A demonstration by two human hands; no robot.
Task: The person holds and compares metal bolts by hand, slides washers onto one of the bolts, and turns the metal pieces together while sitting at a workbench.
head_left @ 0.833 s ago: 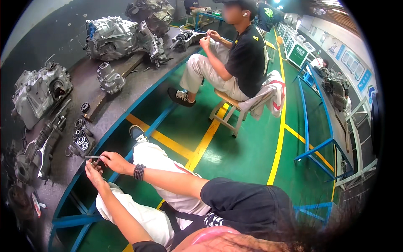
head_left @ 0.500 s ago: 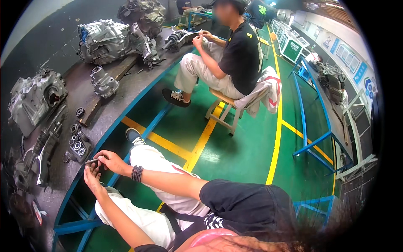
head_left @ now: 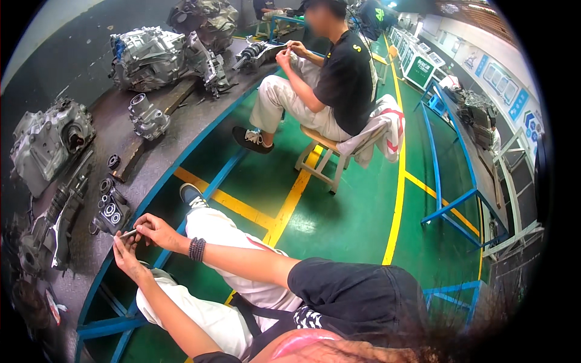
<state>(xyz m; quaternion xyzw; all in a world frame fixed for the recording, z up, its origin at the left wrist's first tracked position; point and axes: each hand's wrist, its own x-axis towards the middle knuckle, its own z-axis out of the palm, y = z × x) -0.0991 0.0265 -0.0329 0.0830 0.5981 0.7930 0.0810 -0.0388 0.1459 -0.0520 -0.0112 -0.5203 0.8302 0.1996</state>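
Over the front edge of the workbench (head_left: 145,181), I hold a small, thin grey metal rod (head_left: 128,233) between both hands. My left hand (head_left: 128,257) is below it, with its fingertips closed on the rod's left end. On the other end, my right hand (head_left: 156,233) pinches it between thumb and fingers; a dark beaded bracelet circles that wrist. What kind of part the rod is I cannot make out. Just beyond my hands on the bench rests a dark metal housing with several bearing rings (head_left: 110,212).
Silver gearbox casings (head_left: 151,57) (head_left: 45,142), a smaller housing (head_left: 148,118), a bearing (head_left: 113,161) and wooden beams (head_left: 127,163) lie on the bench. A co-worker (head_left: 345,78) sits on a stool (head_left: 327,175) ahead. A blue-framed table (head_left: 448,206) stands at right.
My left hand has shifted slightly left and up, and the rod has moved left with it. My right hand has moved a little left and still grips the rod.
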